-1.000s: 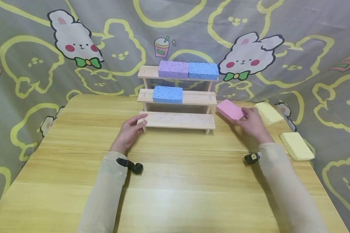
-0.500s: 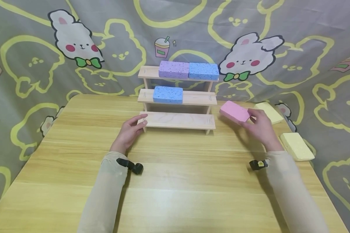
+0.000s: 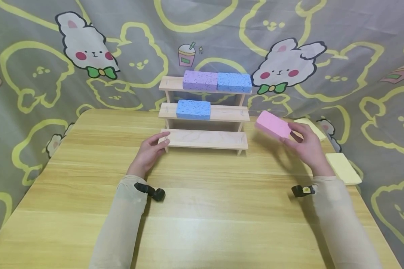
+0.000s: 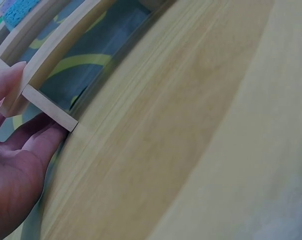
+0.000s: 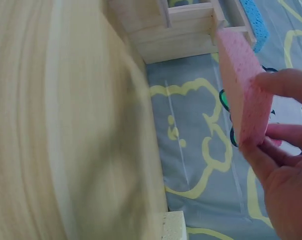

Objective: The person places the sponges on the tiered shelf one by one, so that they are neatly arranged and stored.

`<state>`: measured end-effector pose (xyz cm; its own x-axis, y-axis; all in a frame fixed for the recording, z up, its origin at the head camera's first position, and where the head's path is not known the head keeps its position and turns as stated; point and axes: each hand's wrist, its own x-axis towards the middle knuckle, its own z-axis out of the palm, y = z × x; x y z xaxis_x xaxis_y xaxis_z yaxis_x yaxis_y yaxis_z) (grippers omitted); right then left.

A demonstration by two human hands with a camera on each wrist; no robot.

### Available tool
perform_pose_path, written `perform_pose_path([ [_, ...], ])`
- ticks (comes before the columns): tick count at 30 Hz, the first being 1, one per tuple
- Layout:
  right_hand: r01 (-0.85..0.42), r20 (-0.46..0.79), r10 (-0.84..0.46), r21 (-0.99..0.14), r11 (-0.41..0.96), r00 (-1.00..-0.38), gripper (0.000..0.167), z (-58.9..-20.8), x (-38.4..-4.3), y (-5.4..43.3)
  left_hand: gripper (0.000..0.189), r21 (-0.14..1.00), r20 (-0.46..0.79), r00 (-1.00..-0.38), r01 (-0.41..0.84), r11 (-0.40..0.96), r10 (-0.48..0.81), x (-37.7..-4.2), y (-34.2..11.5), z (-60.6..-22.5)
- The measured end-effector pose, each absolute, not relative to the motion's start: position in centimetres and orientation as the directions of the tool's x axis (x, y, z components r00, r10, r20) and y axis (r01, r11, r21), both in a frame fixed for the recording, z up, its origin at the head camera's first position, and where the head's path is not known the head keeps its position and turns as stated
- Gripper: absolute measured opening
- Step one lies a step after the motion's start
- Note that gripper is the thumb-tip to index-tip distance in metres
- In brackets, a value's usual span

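Observation:
A pink sponge (image 3: 272,124) is held in the air right of the three-tier wooden shelf (image 3: 205,139). My right hand (image 3: 306,145) pinches its near right end between thumb and fingers; the right wrist view shows the sponge (image 5: 243,90) tilted above the table. At the lowest tier's left end, my left hand (image 3: 149,153) grips the shelf. In the left wrist view one digit of the hand (image 4: 13,175) lies on the board's end and other fingers reach behind the leg. A purple sponge (image 3: 200,80) and a blue sponge (image 3: 234,82) sit side by side on the top tier; another blue sponge (image 3: 193,109) lies on the middle tier.
Two pale yellow sponges lie along the table's right side: the far sponge (image 3: 314,129) is partly behind my right hand, the nearer sponge (image 3: 344,170) by my right wrist. A patterned grey cloth (image 3: 128,48) hangs behind and beside the wooden table (image 3: 202,216).
My right hand has moved right, away from the shelf, and lifted the pink sponge slightly. The left hand has stayed at the shelf's end.

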<state>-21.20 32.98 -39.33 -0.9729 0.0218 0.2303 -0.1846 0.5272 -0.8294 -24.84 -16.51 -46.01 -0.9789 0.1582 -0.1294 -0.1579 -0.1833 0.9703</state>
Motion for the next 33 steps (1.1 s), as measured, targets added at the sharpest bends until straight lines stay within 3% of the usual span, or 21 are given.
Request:
perform_pose_path([
  [11,-0.240,0.244,-0.042,-0.880,0.410,-0.969,0.055,-38.3,-20.9,32.2,0.045,0.967,-0.140,-0.978,-0.169,-0.192,0.155,-24.7,-16.7,-46.1],
  [33,-0.305,0.255,-0.169,-0.838,0.452,-0.952,0.052,-36.5,-23.4,28.3,0.045,0.970,-0.140,-0.978,-0.167,-0.176,0.154,-24.8,-16.5,-45.9],
])
